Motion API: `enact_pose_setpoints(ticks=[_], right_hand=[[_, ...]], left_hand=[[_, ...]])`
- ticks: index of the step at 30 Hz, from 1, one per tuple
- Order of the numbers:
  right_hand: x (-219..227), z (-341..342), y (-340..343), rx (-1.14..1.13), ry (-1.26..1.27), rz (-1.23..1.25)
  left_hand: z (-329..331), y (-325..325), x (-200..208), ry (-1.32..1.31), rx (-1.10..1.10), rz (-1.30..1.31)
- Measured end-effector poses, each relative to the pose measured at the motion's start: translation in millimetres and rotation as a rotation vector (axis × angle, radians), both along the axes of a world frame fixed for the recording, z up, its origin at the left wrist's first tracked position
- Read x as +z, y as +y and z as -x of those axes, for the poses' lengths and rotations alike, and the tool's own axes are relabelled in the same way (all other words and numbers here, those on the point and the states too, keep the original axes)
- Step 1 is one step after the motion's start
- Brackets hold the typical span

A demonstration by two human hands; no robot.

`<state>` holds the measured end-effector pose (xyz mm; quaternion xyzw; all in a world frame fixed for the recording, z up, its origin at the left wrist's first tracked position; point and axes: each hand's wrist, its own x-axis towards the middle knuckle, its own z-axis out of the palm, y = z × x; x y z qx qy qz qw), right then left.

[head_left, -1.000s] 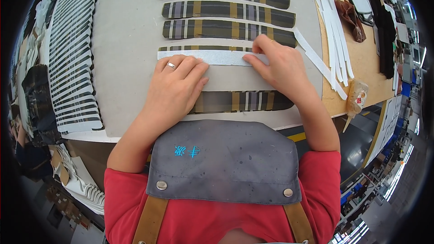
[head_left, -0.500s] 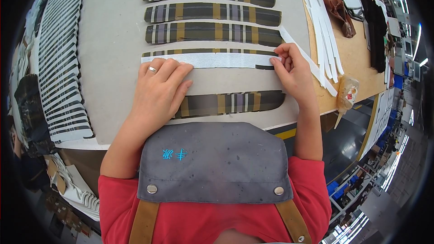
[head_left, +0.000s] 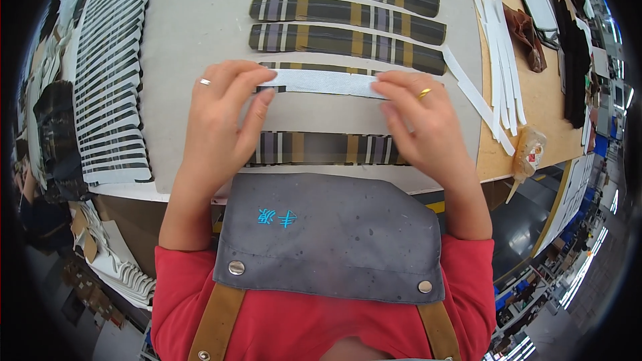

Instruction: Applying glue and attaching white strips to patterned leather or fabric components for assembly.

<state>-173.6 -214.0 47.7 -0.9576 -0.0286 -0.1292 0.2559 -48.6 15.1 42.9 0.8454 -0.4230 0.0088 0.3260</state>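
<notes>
A white fabric strip point(head_left: 328, 82) lies lengthwise over a plaid fabric piece point(head_left: 317, 67), whose checked far edge shows above it. My left hand point(head_left: 224, 107) curls at the strip's left end, forefinger on top and thumb at the near edge, beside a dark patch. With bent fingers close together, my right hand point(head_left: 428, 120) holds the strip toward its right end; its thumb sits just below the near edge. That hand covers the right end. Nearer to me lies another plaid piece point(head_left: 328, 148), its ends partly hidden by my hands.
Several plaid pieces point(head_left: 344, 8) lie in rows farther away on the grey board point(head_left: 194, 27). To the left is a long row of overlapped striped pieces point(head_left: 114, 87). White strips point(head_left: 498, 60), a brown crumpled piece point(head_left: 525, 33) and a nozzle bottle point(head_left: 528, 150) lie at right.
My right hand has moved inward along the strip from its right end. My left hand has shifted to the left end, uncovering a dark patch. The whole view has shifted.
</notes>
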Motion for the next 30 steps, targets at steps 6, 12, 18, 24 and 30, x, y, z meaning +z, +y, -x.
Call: enact_pose_setpoints(ticks=[6, 12, 18, 24, 30], right_hand=[[-14, -2, 4, 0.108, 0.066, 0.125], [1, 39, -56, -0.255, 0.112, 0.183], [-21, 43, -83, -0.512, 0.076, 0.207], [-28, 42, -98, -0.539, 0.183, -0.125], [-22, 47, -105, -0.5, 0.045, -0.074]], left_hand=[[6, 6, -14, -0.082, -0.029, -0.156], [1, 5, -4, 0.029, -0.056, -0.14], [1, 2, -12, 0.121, 0.01, -0.073], [3, 0, -12, 0.064, 0.072, 0.026], [3, 0, -10, -0.038, 0.01, -0.087]])
